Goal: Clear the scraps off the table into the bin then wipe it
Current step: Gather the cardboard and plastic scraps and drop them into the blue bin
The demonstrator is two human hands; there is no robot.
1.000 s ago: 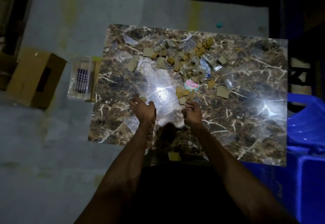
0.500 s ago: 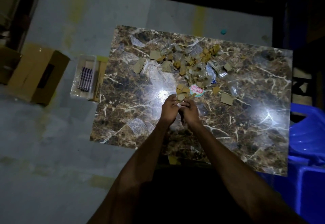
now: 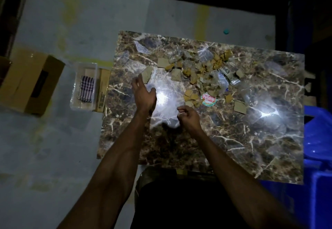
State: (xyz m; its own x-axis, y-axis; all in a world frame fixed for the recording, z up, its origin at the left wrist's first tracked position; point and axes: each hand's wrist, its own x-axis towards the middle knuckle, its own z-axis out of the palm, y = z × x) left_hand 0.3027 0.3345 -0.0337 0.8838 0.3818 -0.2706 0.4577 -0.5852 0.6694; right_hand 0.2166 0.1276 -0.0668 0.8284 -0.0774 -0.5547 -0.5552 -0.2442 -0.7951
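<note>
L hand (image 3: pixel 143 94) now apart, over table (image 3: pixel 233 148)

The room is dim; most of what lights my view is a glare patch on the glossy marble table (image 3: pixel 233 148) just past my left hand (image 3: pixel 143 94), with a second bright spot near the right edge. My forearms read dark, a shadow sits under my wrists, my left hand is motion-blurred, and the corners fall to black.
</note>
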